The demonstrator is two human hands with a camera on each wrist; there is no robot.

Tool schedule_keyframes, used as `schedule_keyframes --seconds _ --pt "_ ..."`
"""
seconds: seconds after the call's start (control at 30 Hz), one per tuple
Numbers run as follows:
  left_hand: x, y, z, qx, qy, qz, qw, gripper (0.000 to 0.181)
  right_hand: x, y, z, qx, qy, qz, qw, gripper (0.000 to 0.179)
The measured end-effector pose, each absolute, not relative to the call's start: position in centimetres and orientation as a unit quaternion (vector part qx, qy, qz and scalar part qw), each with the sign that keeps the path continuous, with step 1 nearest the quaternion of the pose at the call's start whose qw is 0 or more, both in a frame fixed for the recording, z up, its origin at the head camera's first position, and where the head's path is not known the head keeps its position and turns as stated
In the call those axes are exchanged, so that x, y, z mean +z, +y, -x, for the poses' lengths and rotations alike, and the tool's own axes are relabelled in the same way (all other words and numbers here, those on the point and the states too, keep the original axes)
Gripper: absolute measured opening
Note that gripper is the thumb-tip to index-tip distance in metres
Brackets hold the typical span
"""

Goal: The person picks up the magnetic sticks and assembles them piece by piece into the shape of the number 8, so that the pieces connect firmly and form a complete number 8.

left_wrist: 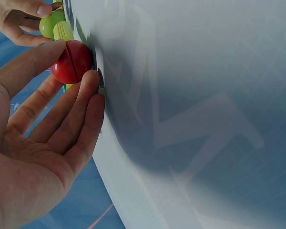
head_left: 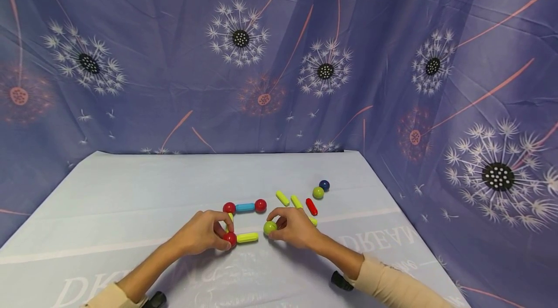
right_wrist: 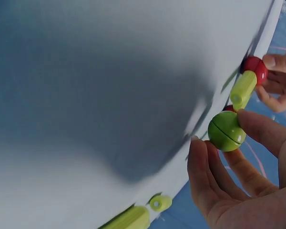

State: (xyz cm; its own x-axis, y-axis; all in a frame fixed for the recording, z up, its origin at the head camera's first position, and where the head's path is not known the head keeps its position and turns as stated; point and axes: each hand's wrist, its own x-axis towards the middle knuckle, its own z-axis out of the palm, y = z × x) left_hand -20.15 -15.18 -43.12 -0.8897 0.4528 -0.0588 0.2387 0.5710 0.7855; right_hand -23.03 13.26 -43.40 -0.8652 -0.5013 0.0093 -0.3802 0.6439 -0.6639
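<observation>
My left hand [head_left: 202, 231] grips a red ball [left_wrist: 72, 62] at the near left corner of a joined shape. From that ball a yellow-green rod [head_left: 247, 237] sticks out to the right, its far end bare in the right wrist view. Another yellow-green rod [head_left: 229, 221], partly behind the fingers, runs back toward a second red ball [head_left: 228, 208]. A blue rod [head_left: 245, 207] links this one to a third red ball [head_left: 260, 205]. Between thumb and fingers my right hand [head_left: 294, 227] pinches a green ball [right_wrist: 227, 131], a small gap from the rod's bare end.
Beyond my right hand lie several loose yellow-green rods [head_left: 282, 197] and a red rod [head_left: 311, 207]. Farther back a green ball [head_left: 318, 192] sits beside a dark blue ball [head_left: 324, 185]. A white cloth covers the table [head_left: 144, 177]; patterned curtains [head_left: 174, 56] stand behind and at the sides.
</observation>
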Motion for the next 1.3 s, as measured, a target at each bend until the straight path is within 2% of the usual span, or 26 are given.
schedule_keyframes --seconds 0.2,1.3 --pt "-43.02 -15.1 20.12 0.418 0.878 -0.194 0.129 0.028 -43.57 13.06 22.5 -0.34 0.902 0.243 0.112 0.027" --pt "-43.09 -15.13 20.26 0.416 0.878 -0.198 0.128 0.027 -43.72 12.39 22.13 -0.351 0.89 0.269 0.108 0.028"
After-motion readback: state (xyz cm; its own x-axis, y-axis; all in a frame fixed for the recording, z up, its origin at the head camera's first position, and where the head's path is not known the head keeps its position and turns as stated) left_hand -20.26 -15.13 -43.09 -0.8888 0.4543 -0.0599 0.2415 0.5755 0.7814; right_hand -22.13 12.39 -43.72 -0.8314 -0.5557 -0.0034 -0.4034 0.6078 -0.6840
